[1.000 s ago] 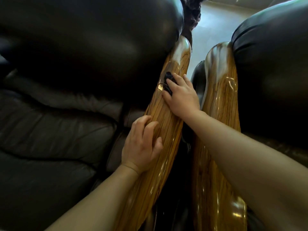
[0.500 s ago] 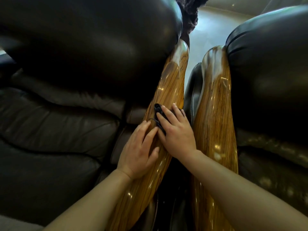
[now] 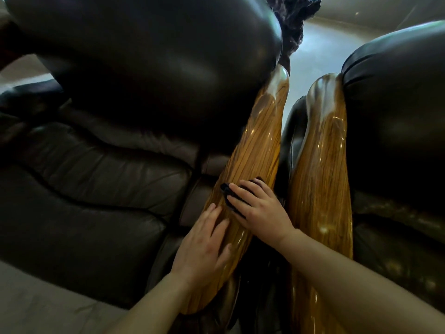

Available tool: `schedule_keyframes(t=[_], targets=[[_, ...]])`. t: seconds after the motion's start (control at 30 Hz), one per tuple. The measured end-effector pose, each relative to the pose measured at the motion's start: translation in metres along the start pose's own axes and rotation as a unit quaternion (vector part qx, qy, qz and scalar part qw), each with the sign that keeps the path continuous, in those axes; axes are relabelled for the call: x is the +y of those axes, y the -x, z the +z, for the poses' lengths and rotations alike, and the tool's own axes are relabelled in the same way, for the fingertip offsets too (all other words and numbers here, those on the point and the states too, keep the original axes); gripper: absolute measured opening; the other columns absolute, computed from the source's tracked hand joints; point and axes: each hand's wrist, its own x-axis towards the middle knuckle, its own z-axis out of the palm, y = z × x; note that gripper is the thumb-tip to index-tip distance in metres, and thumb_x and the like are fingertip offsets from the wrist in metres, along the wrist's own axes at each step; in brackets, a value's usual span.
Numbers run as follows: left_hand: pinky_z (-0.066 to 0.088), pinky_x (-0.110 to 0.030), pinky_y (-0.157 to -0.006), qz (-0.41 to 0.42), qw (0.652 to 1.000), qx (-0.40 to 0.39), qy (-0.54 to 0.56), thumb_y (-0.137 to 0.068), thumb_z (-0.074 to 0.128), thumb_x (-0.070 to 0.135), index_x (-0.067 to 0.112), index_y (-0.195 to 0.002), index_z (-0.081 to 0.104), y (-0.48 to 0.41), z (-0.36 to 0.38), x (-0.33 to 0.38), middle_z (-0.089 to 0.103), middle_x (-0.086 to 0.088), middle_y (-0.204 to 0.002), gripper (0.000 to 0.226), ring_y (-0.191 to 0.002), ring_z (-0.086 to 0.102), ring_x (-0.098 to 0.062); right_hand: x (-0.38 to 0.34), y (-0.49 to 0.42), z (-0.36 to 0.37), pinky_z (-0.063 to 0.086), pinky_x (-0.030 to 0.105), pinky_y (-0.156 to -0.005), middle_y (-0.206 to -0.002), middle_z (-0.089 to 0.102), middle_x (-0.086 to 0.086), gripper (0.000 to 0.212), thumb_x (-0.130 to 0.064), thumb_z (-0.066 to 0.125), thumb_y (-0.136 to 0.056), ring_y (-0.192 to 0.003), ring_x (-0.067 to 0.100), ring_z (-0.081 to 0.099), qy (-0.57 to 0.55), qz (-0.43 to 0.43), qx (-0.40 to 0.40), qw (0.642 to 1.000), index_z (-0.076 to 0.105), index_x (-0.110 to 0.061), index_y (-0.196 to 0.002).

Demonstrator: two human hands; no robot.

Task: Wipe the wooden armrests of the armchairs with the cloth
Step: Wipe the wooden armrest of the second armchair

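Two glossy striped wooden armrests run side by side up the middle of the view: the left armrest (image 3: 258,145) and the right armrest (image 3: 320,169). My right hand (image 3: 260,210) presses a small dark cloth (image 3: 232,196) flat on the left armrest, about halfway along it; only the cloth's edges show past my fingers. My left hand (image 3: 204,247) lies flat on the same armrest just below, fingers spread, holding nothing.
Dark leather armchairs flank the armrests: one seat and back on the left (image 3: 96,189), another on the right (image 3: 397,116). A narrow dark gap (image 3: 284,165) separates the two armrests. Pale floor (image 3: 320,44) shows beyond, with a dark carved object (image 3: 293,18) at the top.
My right hand slid the cloth down the left armrest toward me, from near its far end to its middle. My left hand stayed on the lower part.
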Motion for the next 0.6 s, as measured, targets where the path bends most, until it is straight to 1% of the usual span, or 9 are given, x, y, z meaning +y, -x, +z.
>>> schedule_keyframes(t=[0.07,0.13,0.2,0.3,0.33,0.4,0.47,0.53,0.6], targets=[[0.018,-0.036,-0.121,-0.013,1.000,-0.018,0.000,-0.094,0.030,0.054,0.025,-0.149,0.032,0.005,0.000,0.001,0.012,0.002,-0.165,0.062,-0.151,-0.004,-0.010,0.007,-0.017,-0.007,0.029,0.053,-0.116,-0.149,0.051,0.005,0.040,-0.036,0.044,-0.101,-0.141,0.030,0.041,0.014,-0.011,-0.022,1.000,0.060,-0.021,-0.135],[0.013,-0.035,-0.122,-0.020,1.000,-0.021,-0.005,-0.094,0.026,0.056,0.026,-0.151,0.029,0.005,-0.001,0.003,0.007,0.003,-0.165,0.065,-0.150,-0.009,-0.008,0.017,-0.041,-0.013,0.026,0.053,-0.117,-0.153,0.047,0.005,0.044,-0.038,0.046,-0.101,-0.145,0.030,0.034,0.016,0.057,-0.025,0.998,0.055,-0.021,-0.140],[0.005,-0.031,-0.120,-0.021,1.000,-0.015,-0.009,-0.093,0.026,0.057,0.025,-0.151,0.029,0.004,-0.002,0.005,0.008,0.003,-0.165,0.066,-0.151,-0.008,-0.009,0.023,-0.060,-0.015,0.022,0.051,-0.120,-0.155,0.044,0.006,0.046,-0.040,0.048,-0.101,-0.148,0.031,0.029,0.008,0.153,-0.015,0.988,0.053,-0.020,-0.142],[0.006,-0.030,-0.120,-0.017,1.000,-0.014,-0.009,-0.093,0.027,0.055,0.024,-0.150,0.032,0.002,-0.003,0.006,0.012,0.002,-0.165,0.065,-0.151,-0.003,-0.011,0.016,-0.066,-0.011,0.020,0.051,-0.121,-0.154,0.045,0.006,0.045,-0.038,0.049,-0.101,-0.147,0.032,0.030,-0.006,0.225,0.012,0.974,0.053,-0.020,-0.142],[0.008,-0.031,-0.121,-0.016,1.000,-0.016,-0.008,-0.093,0.027,0.054,0.024,-0.149,0.033,0.003,-0.003,0.006,0.013,0.001,-0.164,0.065,-0.152,-0.001,-0.012,0.009,-0.061,-0.008,0.020,0.052,-0.121,-0.153,0.046,0.006,0.044,-0.037,0.050,-0.101,-0.147,0.032,0.031,-0.002,0.225,0.023,0.974,0.054,-0.019,-0.141],[0.011,-0.034,-0.122,-0.017,1.000,-0.021,-0.009,-0.092,0.027,0.053,0.024,-0.148,0.034,0.002,-0.006,0.005,0.016,0.000,-0.164,0.064,-0.152,0.000,-0.012,-0.005,-0.045,-0.004,0.021,0.053,-0.120,-0.153,0.047,0.007,0.044,-0.036,0.050,-0.101,-0.145,0.033,0.032,0.007,0.187,0.034,0.982,0.054,-0.017,-0.140],[0.012,-0.035,-0.123,-0.016,0.999,-0.030,-0.011,-0.091,0.025,0.052,0.024,-0.148,0.036,0.000,-0.010,0.005,0.018,0.000,-0.164,0.064,-0.152,0.002,-0.013,-0.015,-0.029,-0.001,0.021,0.055,-0.119,-0.154,0.044,0.008,0.045,-0.036,0.048,-0.101,-0.146,0.034,0.030,0.010,0.133,0.008,0.991,0.052,-0.017,-0.141],[0.007,-0.034,-0.123,-0.013,0.999,-0.040,-0.026,-0.089,0.023,0.051,0.025,-0.148,0.036,-0.001,-0.016,0.007,0.019,0.000,-0.164,0.065,-0.152,0.004,-0.013,-0.019,-0.020,-0.003,0.022,0.057,-0.119,-0.157,0.040,0.007,0.047,-0.038,0.048,-0.100,-0.147,0.033,0.028,0.009,0.100,-0.022,0.995,0.050,-0.018,-0.143],[0.000,-0.034,-0.122,-0.018,0.998,-0.051,-0.045,-0.090,0.025,0.049,0.026,-0.149,0.033,0.000,-0.023,0.008,0.019,0.000,-0.164,0.064,-0.151,0.007,-0.014,-0.023,-0.012,-0.007,0.024,0.056,-0.119,-0.157,0.040,0.006,0.049,-0.037,0.053,-0.098,-0.146,0.032,0.031,0.008,0.070,-0.046,0.996,0.052,-0.018,-0.143]])
